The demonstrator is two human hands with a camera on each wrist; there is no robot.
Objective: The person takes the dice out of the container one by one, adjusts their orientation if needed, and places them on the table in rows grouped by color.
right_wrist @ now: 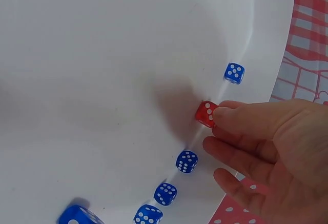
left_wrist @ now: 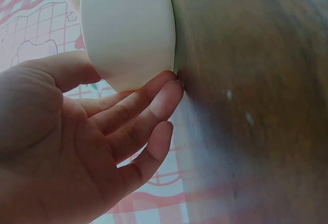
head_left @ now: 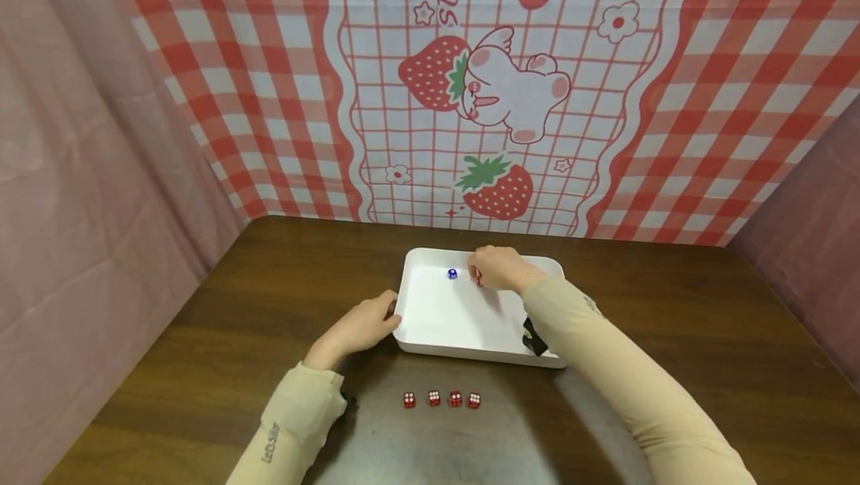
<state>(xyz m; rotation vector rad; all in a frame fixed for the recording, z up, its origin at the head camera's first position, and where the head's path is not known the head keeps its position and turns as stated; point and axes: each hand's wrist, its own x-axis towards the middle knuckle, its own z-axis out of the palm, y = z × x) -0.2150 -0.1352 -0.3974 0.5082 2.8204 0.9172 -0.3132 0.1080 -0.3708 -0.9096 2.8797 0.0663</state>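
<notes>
My right hand (head_left: pixel 499 268) reaches over the far wall of a white tray (head_left: pixel 443 321). Thumb and fingertips pinch a red die (right_wrist: pixel 206 114) with white pips, close above the tray floor in the right wrist view. Beside it lies a blue die (right_wrist: pixel 234 73), and on the other side several more follow, among them one blue die (right_wrist: pixel 187 161) nearest the fingers. In the head view most of these are hidden behind the right hand. My left hand (head_left: pixel 363 322) grips the tray's left side, thumb at the rim and fingertips at the bottom edge in the left wrist view.
Several red dice (head_left: pixel 434 398) stand in a row on the brown table (head_left: pixel 201 365), in front of the tray. A red-and-white checked cloth (head_left: pixel 289 97) hangs behind the table, and a pink curtain (head_left: pixel 101 134) hangs at the left.
</notes>
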